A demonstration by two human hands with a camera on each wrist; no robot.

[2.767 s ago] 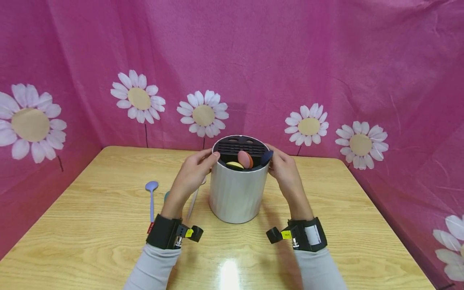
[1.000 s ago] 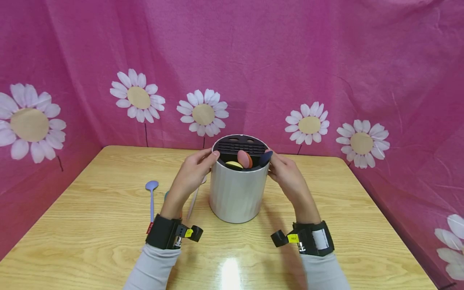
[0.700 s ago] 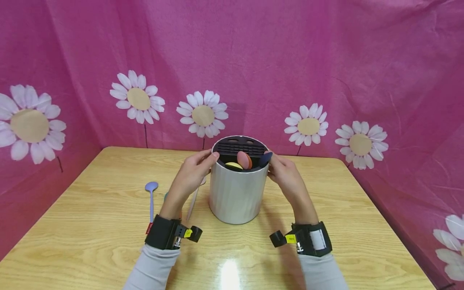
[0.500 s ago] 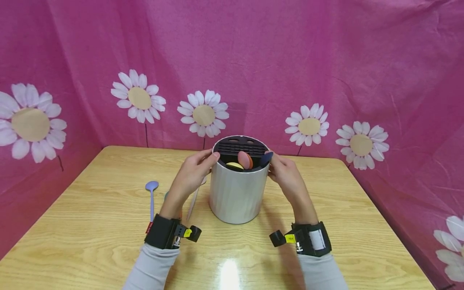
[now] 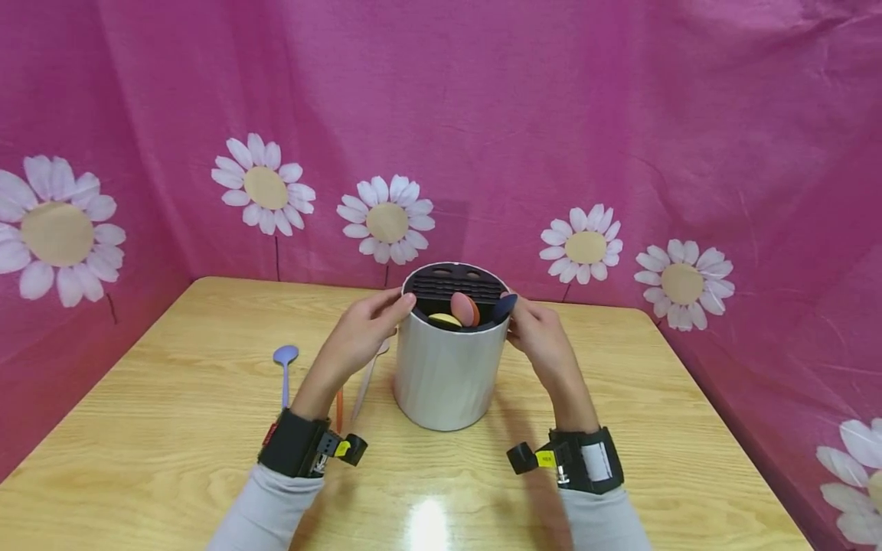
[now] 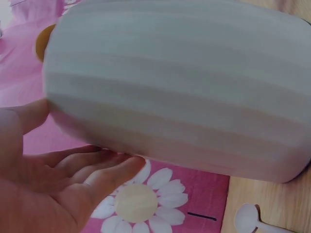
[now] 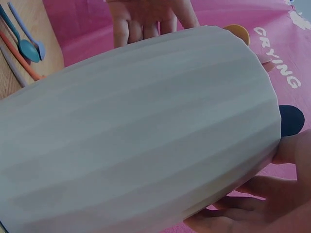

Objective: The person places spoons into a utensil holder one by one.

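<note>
A white ribbed utensil holder (image 5: 448, 375) with a black slotted insert (image 5: 455, 282) stands upright on the table. My left hand (image 5: 361, 333) grips its left side near the top, thumb at the rim and fingers along the wall, as the left wrist view also shows. On the opposite side my right hand (image 5: 547, 344) holds the upper wall, its fingers partly hidden behind the holder. Rounded utensil ends show in the opening: a pink one (image 5: 463, 308) against an orange one, a yellow one (image 5: 444, 320), and a dark blue one (image 5: 505, 307) leaning over the rim by my right hand.
Left of the holder lie a lavender spoon (image 5: 285, 354), an orange handle (image 5: 340, 409) and a pale spoon (image 5: 368, 379). A teal spoon (image 7: 29, 50) shows among them in the right wrist view. Behind the wooden table (image 5: 661, 428) hangs a pink flowered cloth (image 5: 482, 115).
My left wrist has shifted left, uncovering more of the orange handle and partly covering the lavender spoon's handle. The holder sits slightly lower in view. Both hands keep their hold.
</note>
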